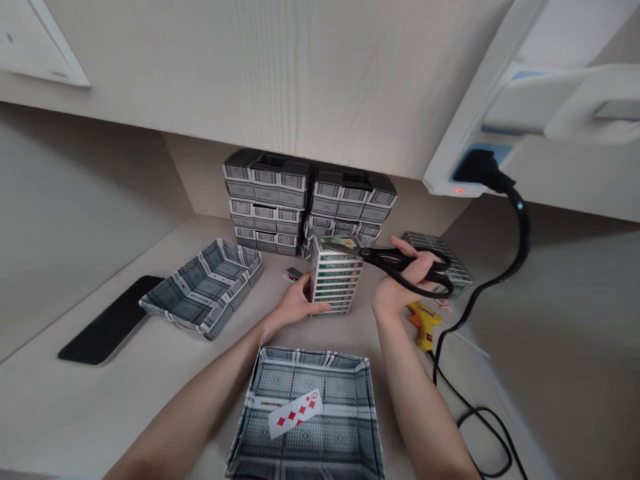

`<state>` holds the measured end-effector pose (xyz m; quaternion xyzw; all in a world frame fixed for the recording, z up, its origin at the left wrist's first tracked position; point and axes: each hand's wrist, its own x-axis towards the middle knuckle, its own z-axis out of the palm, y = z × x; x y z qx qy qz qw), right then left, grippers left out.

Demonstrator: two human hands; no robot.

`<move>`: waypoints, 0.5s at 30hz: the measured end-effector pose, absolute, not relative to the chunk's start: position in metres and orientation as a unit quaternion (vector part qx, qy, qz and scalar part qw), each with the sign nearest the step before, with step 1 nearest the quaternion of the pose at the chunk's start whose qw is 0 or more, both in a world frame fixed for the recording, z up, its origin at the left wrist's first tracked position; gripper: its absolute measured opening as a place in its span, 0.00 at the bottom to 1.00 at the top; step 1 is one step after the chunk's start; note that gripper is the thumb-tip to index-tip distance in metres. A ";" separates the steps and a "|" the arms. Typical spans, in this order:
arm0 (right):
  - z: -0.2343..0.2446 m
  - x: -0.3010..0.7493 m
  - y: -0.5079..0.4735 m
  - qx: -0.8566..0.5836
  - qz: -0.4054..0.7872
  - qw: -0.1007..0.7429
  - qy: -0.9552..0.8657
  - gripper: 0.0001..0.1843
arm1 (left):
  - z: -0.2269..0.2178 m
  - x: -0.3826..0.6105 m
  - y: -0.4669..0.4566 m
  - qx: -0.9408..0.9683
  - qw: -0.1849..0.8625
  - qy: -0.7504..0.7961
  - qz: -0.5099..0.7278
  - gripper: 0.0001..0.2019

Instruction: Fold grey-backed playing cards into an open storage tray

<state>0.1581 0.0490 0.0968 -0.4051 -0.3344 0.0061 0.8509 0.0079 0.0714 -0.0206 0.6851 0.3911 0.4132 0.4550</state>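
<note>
My right hand (pixel 400 283) is closed round the handles of black scissors (pixel 400 262), whose blades point left over the top of a stack of card packs (pixel 335 279). My left hand (pixel 296 303) rests against the lower left side of that stack, fingers curled round its base. Right in front of me lies an open tray folded from playing cards (pixel 310 420), with a red nine card (pixel 294 413) lying face up inside it.
A second card tray (pixel 203 287) sits to the left beside a black phone (pixel 107 321). Finished card boxes (pixel 305 200) are stacked at the back wall. A yellow glue gun (pixel 424 323) and black cable (pixel 475 293) lie to the right.
</note>
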 end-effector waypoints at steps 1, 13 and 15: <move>0.096 0.158 0.050 -0.408 0.019 0.850 -0.331 0.11 | -0.021 0.007 0.071 0.687 0.454 0.384 0.418 0.34; 0.102 0.199 0.067 -0.385 0.280 0.846 -0.240 0.12 | 0.009 -0.024 0.065 0.751 0.381 0.389 0.374 0.33; 0.101 0.209 0.068 -0.387 0.325 0.833 -0.224 0.11 | 0.020 -0.033 0.065 0.757 0.339 0.417 0.371 0.30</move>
